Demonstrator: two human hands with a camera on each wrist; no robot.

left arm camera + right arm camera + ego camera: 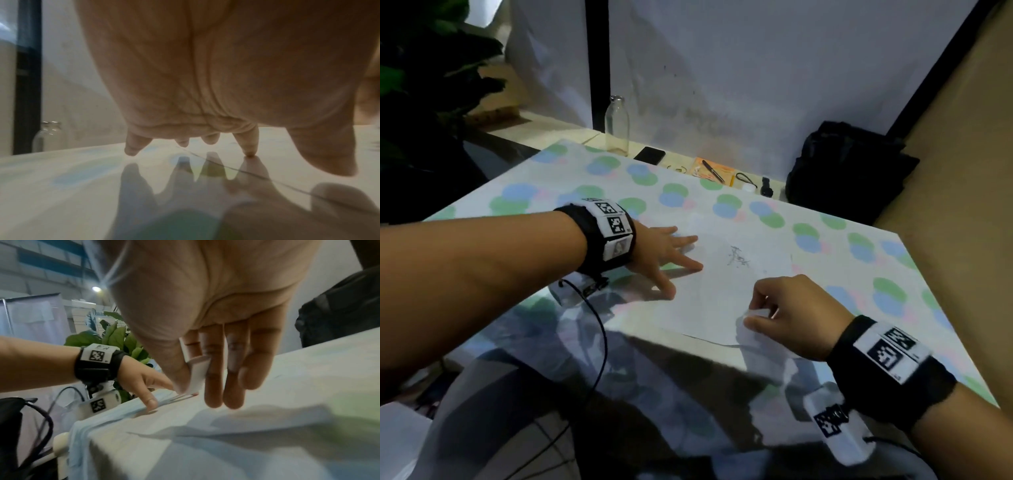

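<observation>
Your left hand (666, 257) spreads its fingers flat on the paper sheet (726, 284), pinning it near the table's (619, 192) front edge. Your right hand (796, 313) pinches the near corner, probably to fold it.

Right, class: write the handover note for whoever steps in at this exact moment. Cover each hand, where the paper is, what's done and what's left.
Left hand: fingers straight and spread, pressing the left side of the sheet of paper flat.
Right hand: thumb and forefinger pinch the sheet's near corner, raised off the table.
Paper: lies near the table's front edge, scribble face up in the middle.
Done: sheet pinned, corner lifted; no crease visible.
Left: probably carry the corner over and press a fold, with the left hand holding the sheet down.
</observation>
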